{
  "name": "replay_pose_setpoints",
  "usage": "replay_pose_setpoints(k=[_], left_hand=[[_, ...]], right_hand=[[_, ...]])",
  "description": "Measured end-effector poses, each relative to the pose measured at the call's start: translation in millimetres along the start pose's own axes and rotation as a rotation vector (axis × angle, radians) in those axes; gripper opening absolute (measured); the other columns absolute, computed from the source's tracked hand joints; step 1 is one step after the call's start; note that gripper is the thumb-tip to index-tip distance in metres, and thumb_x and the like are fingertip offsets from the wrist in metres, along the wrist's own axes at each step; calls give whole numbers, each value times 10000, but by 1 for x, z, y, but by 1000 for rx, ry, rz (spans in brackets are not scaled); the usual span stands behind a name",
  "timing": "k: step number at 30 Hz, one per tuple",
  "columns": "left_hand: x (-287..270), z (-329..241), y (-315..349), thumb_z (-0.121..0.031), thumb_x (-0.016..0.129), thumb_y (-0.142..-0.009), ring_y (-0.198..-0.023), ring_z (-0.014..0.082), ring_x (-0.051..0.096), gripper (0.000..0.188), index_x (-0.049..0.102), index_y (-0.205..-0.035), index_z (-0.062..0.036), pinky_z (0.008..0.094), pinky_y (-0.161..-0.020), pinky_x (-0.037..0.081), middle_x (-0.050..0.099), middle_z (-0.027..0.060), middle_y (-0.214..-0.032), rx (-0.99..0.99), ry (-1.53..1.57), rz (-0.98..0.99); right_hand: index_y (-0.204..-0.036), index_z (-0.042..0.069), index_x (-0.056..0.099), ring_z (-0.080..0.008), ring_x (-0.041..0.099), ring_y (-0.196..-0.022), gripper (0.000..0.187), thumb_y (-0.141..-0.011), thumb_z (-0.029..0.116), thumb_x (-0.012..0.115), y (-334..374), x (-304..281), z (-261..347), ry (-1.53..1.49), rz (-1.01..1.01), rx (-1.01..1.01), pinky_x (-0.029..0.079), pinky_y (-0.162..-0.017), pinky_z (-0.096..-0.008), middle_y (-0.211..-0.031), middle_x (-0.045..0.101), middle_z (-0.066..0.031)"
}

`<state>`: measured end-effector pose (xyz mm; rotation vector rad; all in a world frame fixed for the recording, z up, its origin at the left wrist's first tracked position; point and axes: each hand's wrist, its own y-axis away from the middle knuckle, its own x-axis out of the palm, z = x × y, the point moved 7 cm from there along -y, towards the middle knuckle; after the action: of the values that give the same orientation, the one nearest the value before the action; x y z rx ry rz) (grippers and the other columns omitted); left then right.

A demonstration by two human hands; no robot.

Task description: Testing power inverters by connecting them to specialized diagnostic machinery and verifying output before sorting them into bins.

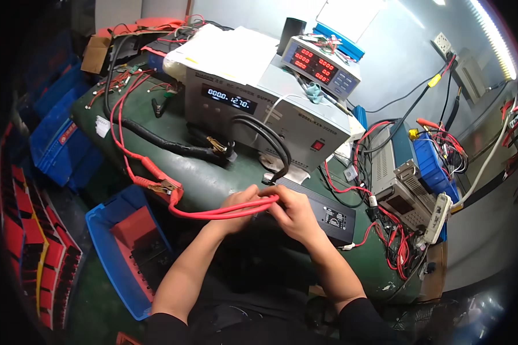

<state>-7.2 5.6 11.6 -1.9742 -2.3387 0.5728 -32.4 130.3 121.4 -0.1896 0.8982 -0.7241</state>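
My left hand [240, 208] and my right hand [293, 211] meet at the near-left end of a black metal-cased power unit [335, 219] lying on the bench. The doubled red cable [224, 215] passes across my left hand and reaches the fingers of my right hand, which are closed around it. My left fingers are curled; what they grip is hidden. At the cable's other end, a red-handled clamp [166, 187] lies on the green mat. A thick black cable [270, 138] loops down from the grey power supply [282, 118] to just behind my fingertips.
A meter with red digits [316, 64] sits on the power supply. Another black cable with a brass clamp [217, 145] lies left of it. At right are a bench instrument [394, 184], a power strip [438, 218] and tangled red wires. A blue bin [106, 241] stands below left.
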Motion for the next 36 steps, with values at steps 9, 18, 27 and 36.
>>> replay_pose_setpoints(k=[9, 18, 27, 36], left_hand=[[-5, -4, -3, -615, 297, -1084, -779, 354, 691, 757, 724, -905, -17, 451, -740, 513, 706, 194, -800, -137, -66, 39], [0, 3, -65, -335, 475, -1089, -682, 216, 614, 409, 599, -944, 27, 374, -666, 502, 640, 138, -766, 39, 179, 23], [0, 5, -60, -253, 513, -1087, -673, 77, 452, 330, 546, -841, -35, 295, -608, 394, 498, -21, -703, 60, 196, 132], [-3, 9, -54, -244, 505, -1108, -682, 54, 410, 330, 527, -844, -47, 272, -609, 373, 465, -55, -718, 66, 209, 158]], right_hand=[[-1129, 5, 669, -325, 723, -864, 200, -934, 43, 653, 6, 2, 1, -3, 54, 59, 560, -766, -375, -935, 710, -173], [-1033, -10, 688, -181, 641, -686, 157, -890, -36, 629, 5, -18, 23, -80, -169, -123, 507, -662, -291, -801, 669, -100], [-1077, 32, 677, -330, 711, -814, 182, -927, 129, 712, 97, 70, 49, -248, 593, -154, 576, -718, -406, -929, 721, -126], [-1201, 49, 728, -209, 700, -673, 316, -886, 55, 705, 55, 0, 50, -7, 157, -110, 569, -664, -328, -842, 719, -78]])
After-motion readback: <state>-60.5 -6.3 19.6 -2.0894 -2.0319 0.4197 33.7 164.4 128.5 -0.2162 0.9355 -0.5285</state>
